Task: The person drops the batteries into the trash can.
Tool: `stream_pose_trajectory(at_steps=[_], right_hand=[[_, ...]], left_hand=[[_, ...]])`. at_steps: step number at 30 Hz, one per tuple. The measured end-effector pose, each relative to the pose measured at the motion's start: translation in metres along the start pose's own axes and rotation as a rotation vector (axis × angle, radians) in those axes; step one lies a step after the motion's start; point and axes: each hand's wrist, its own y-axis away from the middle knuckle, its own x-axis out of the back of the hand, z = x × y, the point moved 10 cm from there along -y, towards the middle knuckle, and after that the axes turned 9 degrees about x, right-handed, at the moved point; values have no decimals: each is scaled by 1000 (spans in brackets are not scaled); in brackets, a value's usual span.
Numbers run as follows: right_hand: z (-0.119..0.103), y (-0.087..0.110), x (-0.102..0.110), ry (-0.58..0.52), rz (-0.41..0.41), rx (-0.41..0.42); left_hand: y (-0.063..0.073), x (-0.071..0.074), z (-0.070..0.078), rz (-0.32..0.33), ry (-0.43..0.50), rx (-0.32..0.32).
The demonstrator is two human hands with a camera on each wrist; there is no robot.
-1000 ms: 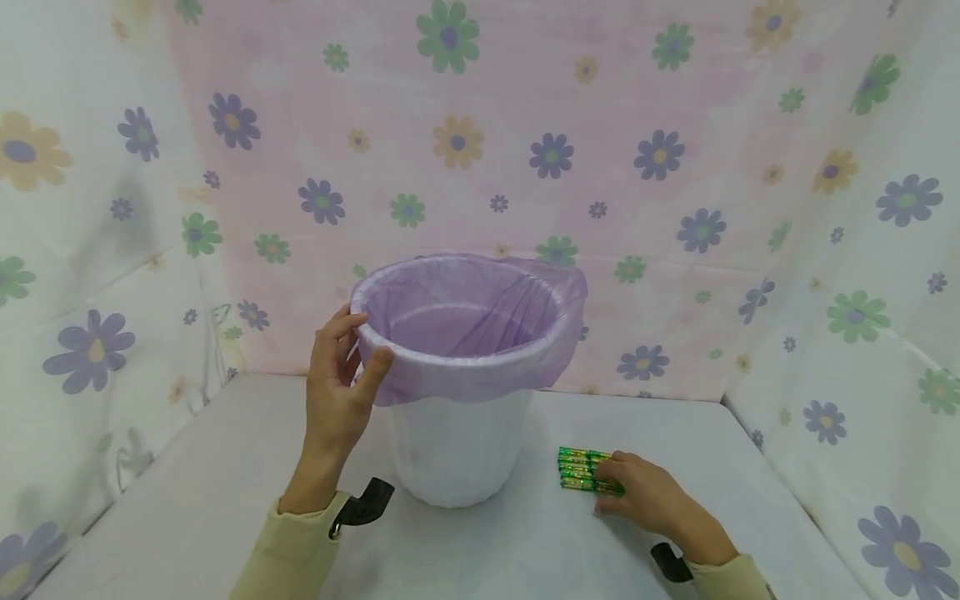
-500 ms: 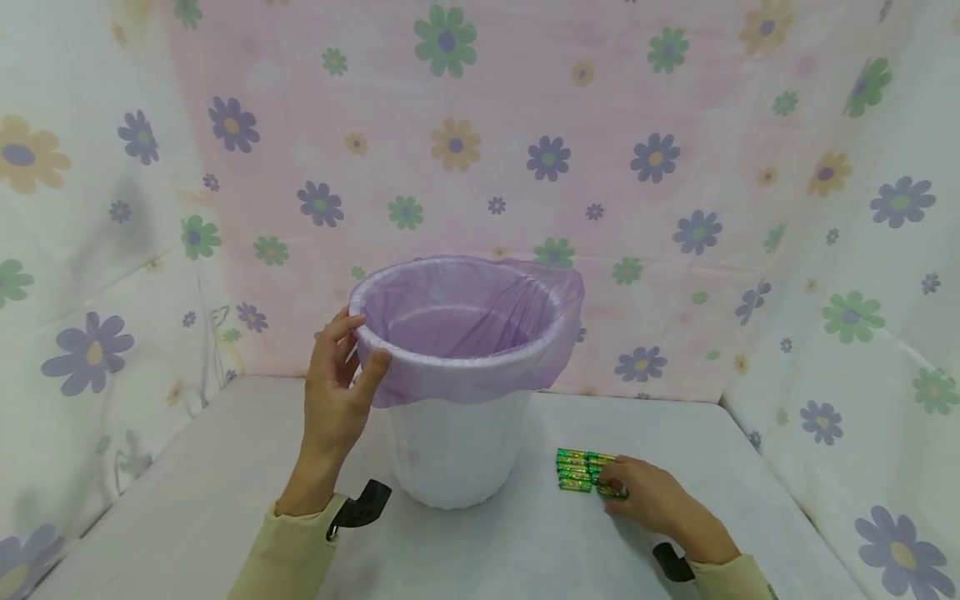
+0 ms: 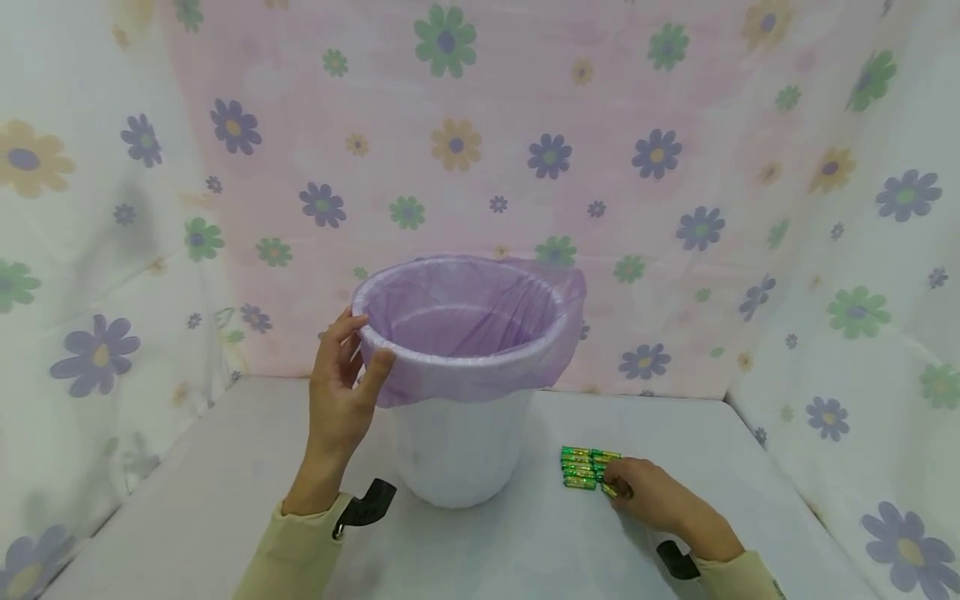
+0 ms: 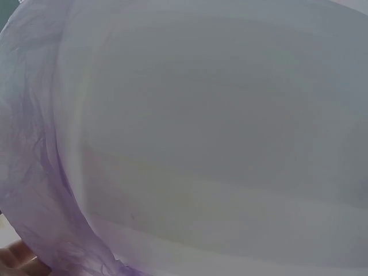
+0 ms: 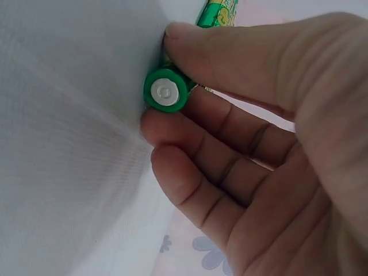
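Observation:
A white wastebasket [image 3: 457, 450] stands on the table, lined with a thin purple bin bag [image 3: 480, 379] folded over its rim. My left hand [image 3: 341, 408] holds the rim at its left side, fingers and thumb against the bag. In the left wrist view the basket's wall [image 4: 218, 138] fills most of the picture, with only fingertips at the lower left corner. To the right of the basket lie several green-and-gold batteries [image 3: 579, 467] in two columns. My right hand [image 3: 656, 496] pinches one battery [image 5: 165, 92] at the near right corner of this group, between thumb and fingers.
A white table [image 3: 487, 558] carries everything. Flower-patterned cloth [image 3: 495, 167] encloses it at the back and both sides. Another battery [image 5: 218, 12] shows beyond my thumb in the right wrist view.
My right hand has closed on the nearest right battery and drawn it slightly towards me, apart from the others. My left hand and the wastebasket have stayed in place.

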Motion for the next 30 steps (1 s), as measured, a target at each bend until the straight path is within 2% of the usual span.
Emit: stream_pose_trajectory(at_steps=[9, 16, 20, 30], right_hand=[[-4, 2, 3, 13, -11, 12], [-24, 5, 27, 47, 39, 124], [-43, 5, 48, 53, 62, 176], [-106, -3, 123, 174, 138, 318]], left_hand=[[2, 2, -1, 7, -1, 11], [1, 0, 0, 7, 7, -12], [1, -1, -1, 8, -4, -13], [2, -1, 1, 13, -16, -36]])
